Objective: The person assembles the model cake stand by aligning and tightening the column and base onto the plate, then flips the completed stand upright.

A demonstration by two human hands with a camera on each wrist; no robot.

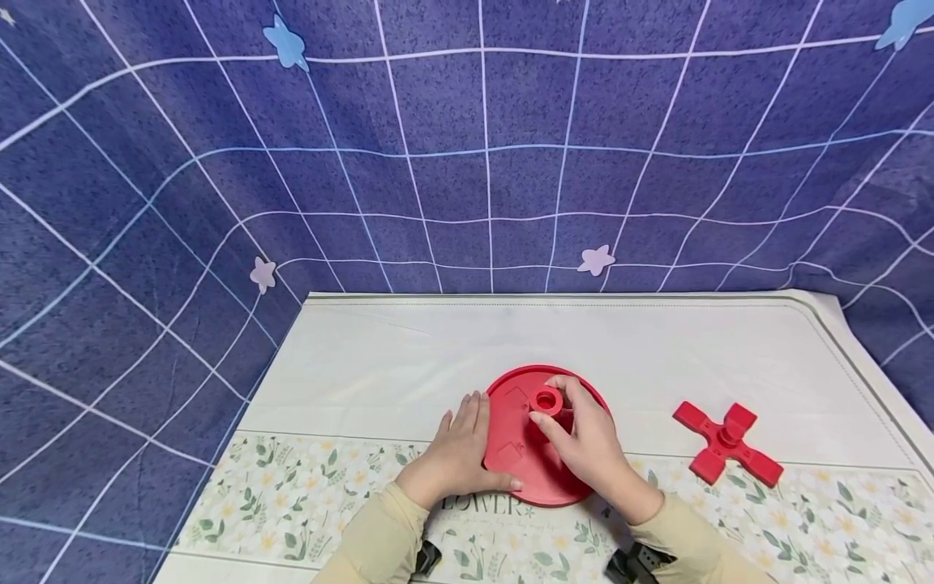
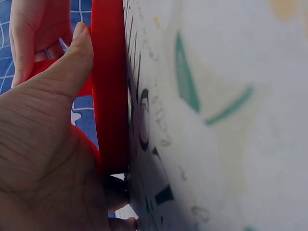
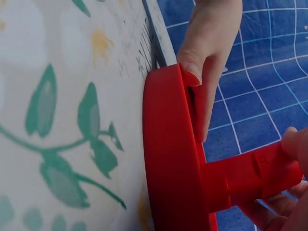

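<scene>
A round red disc (image 1: 505, 426) with a raised rim lies flat on the table. From its middle rises a red cylindrical post (image 3: 245, 175) with a round hole (image 1: 546, 399) in its top. My right hand (image 1: 594, 446) pinches the upper part of this post between thumb and fingers. Along the disc's left edge my left hand (image 1: 463, 454) rests with fairly straight fingers, and its thumb (image 2: 77, 57) lies against the rim at the near side. In the head view, part of the post's lower end and the disc's right side are hidden by the right hand.
To the right lies a red cross-shaped piece (image 1: 728, 438) with a short peg at its centre. Under everything is a white table cover (image 1: 365, 349) with a floral band (image 1: 314, 487). A blue gridded curtain (image 1: 452, 178) hangs behind and at the sides.
</scene>
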